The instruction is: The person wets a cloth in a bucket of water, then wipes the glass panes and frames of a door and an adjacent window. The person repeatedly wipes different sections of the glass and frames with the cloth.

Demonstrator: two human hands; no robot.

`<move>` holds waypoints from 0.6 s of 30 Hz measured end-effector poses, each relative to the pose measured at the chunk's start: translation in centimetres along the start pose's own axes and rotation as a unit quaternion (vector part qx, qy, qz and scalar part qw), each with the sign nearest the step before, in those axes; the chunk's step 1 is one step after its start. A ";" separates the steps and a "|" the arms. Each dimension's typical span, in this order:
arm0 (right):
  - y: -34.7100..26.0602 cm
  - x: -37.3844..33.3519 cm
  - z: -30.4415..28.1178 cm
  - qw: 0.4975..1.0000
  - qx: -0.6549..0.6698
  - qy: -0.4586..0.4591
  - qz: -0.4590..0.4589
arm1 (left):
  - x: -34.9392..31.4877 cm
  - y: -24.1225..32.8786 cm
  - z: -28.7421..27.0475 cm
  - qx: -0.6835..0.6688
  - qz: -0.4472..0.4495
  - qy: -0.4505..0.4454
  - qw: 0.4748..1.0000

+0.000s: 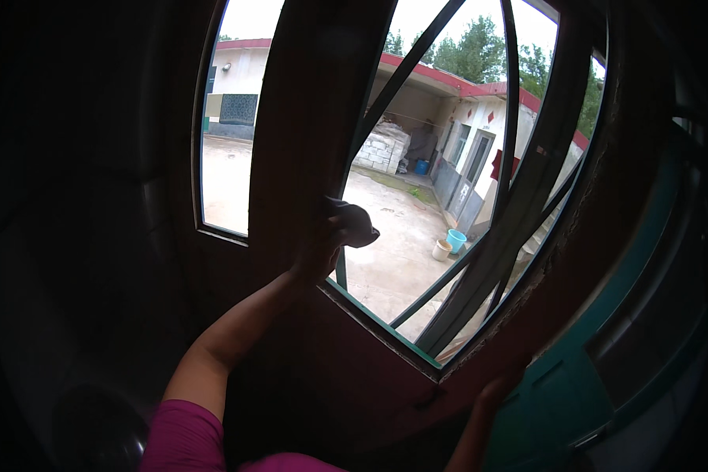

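My left hand is raised to the frame beside the window and closed on a dark grey cloth. One folded edge of the cloth hangs over the lower left part of the window, dark against the bright yard. Whether it touches the glass I cannot tell. Lower down on the right, my right hand is in deep shadow against the dark red surface below the window. Its fingers look stretched out, and I see nothing in it.
Dark diagonal bars cross the window. A narrow pane stands to the left. A green panel lies at the lower right. Outside, a blue bucket and a pale bucket stand in a concrete yard before a red-trimmed building.
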State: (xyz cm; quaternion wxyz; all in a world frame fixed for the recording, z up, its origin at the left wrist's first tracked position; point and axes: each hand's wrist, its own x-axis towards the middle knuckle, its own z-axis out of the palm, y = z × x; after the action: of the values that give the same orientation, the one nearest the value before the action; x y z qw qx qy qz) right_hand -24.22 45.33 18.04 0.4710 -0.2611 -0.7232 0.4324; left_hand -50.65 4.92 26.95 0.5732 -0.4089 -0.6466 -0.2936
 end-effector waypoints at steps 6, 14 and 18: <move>1.4 0.4 0.5 0.999 0.006 0.031 -0.016 | -13.3 5.2 -3.0 -0.022 -0.091 -0.216 0.972; -7.2 -5.2 -1.9 0.997 0.068 -0.008 -0.019 | -8.5 18.5 -8.0 -0.306 -0.269 -0.321 0.855; -9.7 -9.8 -4.7 0.977 0.202 -0.046 -0.047 | -5.9 29.4 -11.8 -0.505 -0.282 -0.347 0.738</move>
State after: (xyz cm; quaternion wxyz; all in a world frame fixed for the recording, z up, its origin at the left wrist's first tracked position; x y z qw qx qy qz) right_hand -15.55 34.61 22.91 0.5001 -0.1064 -0.6535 0.5581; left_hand -19.24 8.30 20.59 -0.0906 -0.5111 -0.6433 -0.5628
